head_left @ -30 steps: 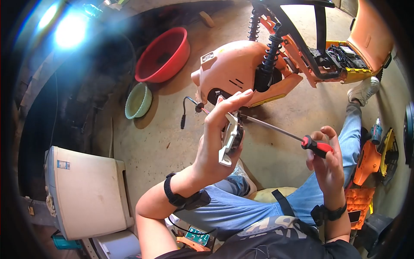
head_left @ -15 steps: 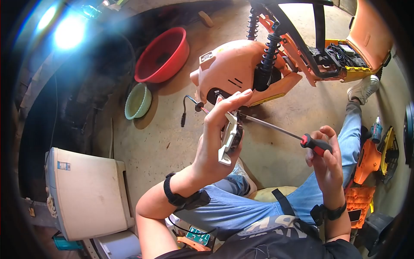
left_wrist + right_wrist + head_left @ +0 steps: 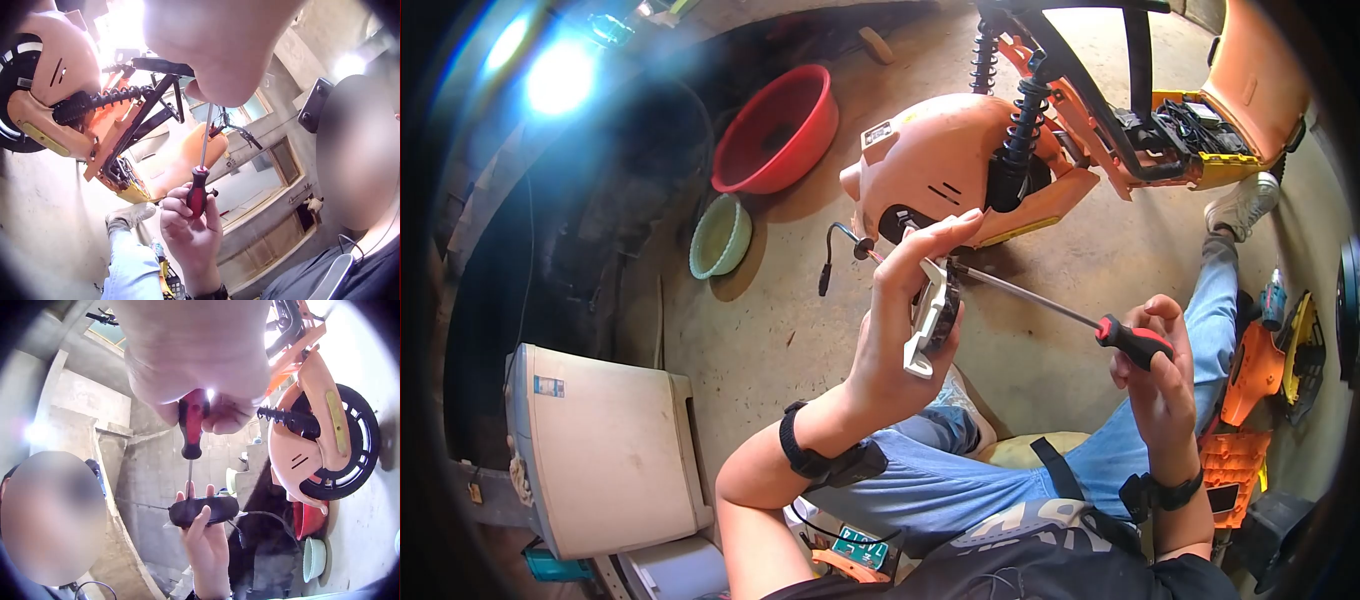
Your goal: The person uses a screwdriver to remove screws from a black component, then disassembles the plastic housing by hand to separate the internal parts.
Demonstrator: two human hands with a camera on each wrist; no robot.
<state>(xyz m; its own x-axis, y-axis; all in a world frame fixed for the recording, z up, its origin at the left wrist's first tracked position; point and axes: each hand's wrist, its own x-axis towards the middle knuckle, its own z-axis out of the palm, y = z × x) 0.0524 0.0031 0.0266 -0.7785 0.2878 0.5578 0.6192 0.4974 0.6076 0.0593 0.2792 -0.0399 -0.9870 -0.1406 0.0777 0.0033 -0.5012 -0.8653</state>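
The left hand (image 3: 900, 330) grips a small part with a white bracket (image 3: 930, 325); in the right wrist view this part shows as a black oval housing (image 3: 215, 510), with the left hand's (image 3: 207, 550) fingers around it. A red and black screwdriver (image 3: 1135, 342) is pinched by its handle in the right hand (image 3: 1165, 385), its shaft slanting up to the held part. The screwdriver's tip is hard to make out. In the left wrist view the right hand (image 3: 192, 234) has its fingers round the handle (image 3: 197, 197).
An orange scooter body (image 3: 950, 150) with black springs stands ahead, beside a dangling black cable (image 3: 826, 270). A red basin (image 3: 785, 130) and a green basin (image 3: 720, 238) lie to the left, above a white box (image 3: 605, 450). Orange panels (image 3: 1250, 378) and a drill (image 3: 1273, 303) are at right.
The screwdriver handle has turned a little in the right hand's fingers, its red and black sides showing differently. The left hand and its part have barely moved.
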